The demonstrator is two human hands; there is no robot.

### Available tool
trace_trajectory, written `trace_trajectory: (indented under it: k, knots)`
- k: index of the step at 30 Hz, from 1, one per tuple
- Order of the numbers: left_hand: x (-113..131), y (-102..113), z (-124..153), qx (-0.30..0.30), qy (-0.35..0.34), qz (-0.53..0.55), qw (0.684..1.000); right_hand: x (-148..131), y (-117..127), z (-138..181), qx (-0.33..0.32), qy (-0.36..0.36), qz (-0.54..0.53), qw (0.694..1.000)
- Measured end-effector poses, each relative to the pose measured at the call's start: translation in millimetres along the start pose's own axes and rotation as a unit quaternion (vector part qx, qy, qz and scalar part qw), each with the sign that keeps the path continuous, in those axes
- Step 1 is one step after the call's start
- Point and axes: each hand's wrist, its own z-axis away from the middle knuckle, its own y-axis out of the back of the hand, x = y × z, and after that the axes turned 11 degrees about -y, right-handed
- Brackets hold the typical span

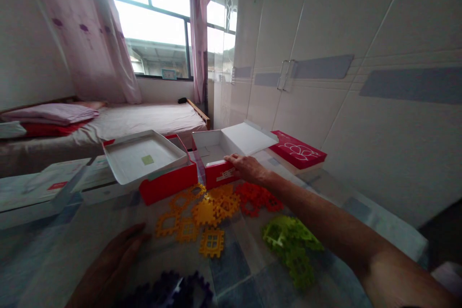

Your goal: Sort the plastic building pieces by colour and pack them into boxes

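My right hand [247, 168] reaches forward and grips the front wall of an open red cardboard box [212, 176] with a white inside. Its white lid flap is folded out to the right. My left hand [117, 257] lies on the table with its fingers stretched out, holding nothing. Near it are several yellow and orange toothed plastic building pieces [205, 211], some with window shapes. Red pieces [252, 197] lie under my right wrist. A pile of green pieces [292, 240] lies beside my right forearm, and dark purple pieces [176, 291] sit at the bottom edge, partly cut off.
Left of the box, another red box [166, 183] carries a tilted white lid [147, 151]. White boxes [39, 192] stand at the far left. A red box with a flower outline [298, 149] lies at the right back. Beyond are a bed [151, 118] and a wardrobe [325, 24].
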Motion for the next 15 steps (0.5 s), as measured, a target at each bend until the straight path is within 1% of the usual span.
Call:
trace_trajectory:
  k: [2, 5, 8, 10, 15]
  knots:
    - [1, 1, -1, 0.003, -0.009, -0.004, 1.000, 1, 0, -8, -0.015, -0.023, 0.023, 0.999]
    - [2, 0, -1, -0.003, -0.017, -0.005, 1.000, 16, 7, -14, -0.014, -0.045, 0.017, 0.999]
    - [1, 0, -1, -0.014, -0.012, -0.003, 1.000, 42, 15, -13, -0.021, -0.052, -0.010, 0.998]
    - [1, 0, 0, -0.022, -0.013, -0.003, 1.000, 63, 17, -9, -0.021, -0.066, -0.026, 0.997]
    - [4, 3, -1, -0.016, -0.020, -0.005, 1.000, 108, 8, 16, -0.019, -0.093, -0.043, 0.995]
